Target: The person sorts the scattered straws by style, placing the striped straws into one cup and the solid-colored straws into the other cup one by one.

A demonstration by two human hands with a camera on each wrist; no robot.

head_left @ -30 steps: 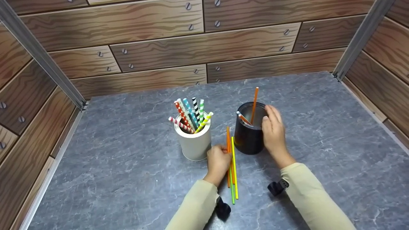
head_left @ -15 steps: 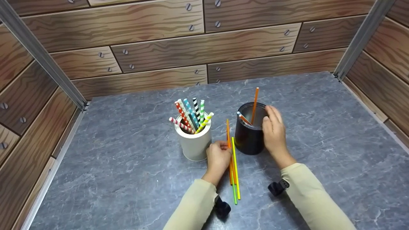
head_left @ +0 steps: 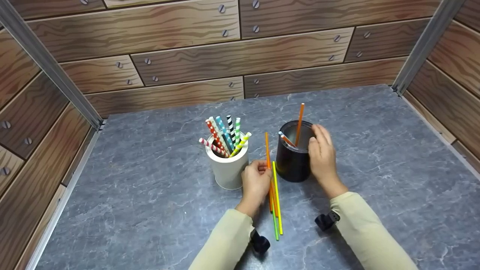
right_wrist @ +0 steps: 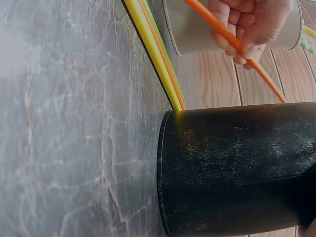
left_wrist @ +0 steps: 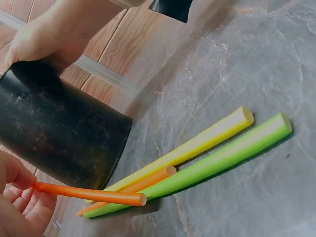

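An orange straw (head_left: pixel 267 146) is pinched between the thumb and fingers of my left hand (head_left: pixel 256 183), between the two cups. Its lower end (left_wrist: pixel 123 197) sits above the loose straws in the left wrist view. On the table lie a yellow straw (head_left: pixel 278 198), a green straw (left_wrist: pixel 232 148) and another orange straw (left_wrist: pixel 153 178), side by side. The black cup (head_left: pixel 292 165) stands upright with an orange straw (head_left: pixel 300 122) and a shorter-showing striped-looking one inside. My right hand (head_left: pixel 322 157) rests against the cup's right side, fingers extended up to the rim.
Left of the black cup stands a white cup (head_left: pixel 229 174) full of patterned straws (head_left: pixel 225 135). Wood-print walls (head_left: pixel 187 63) with metal corner posts (head_left: pixel 423 48) enclose the grey marbled table (head_left: pixel 150 168) at the back and sides.
My left hand has slid the orange straw away from me, so its far end reaches higher beside the black cup. The right hand and both cups have stayed in place.
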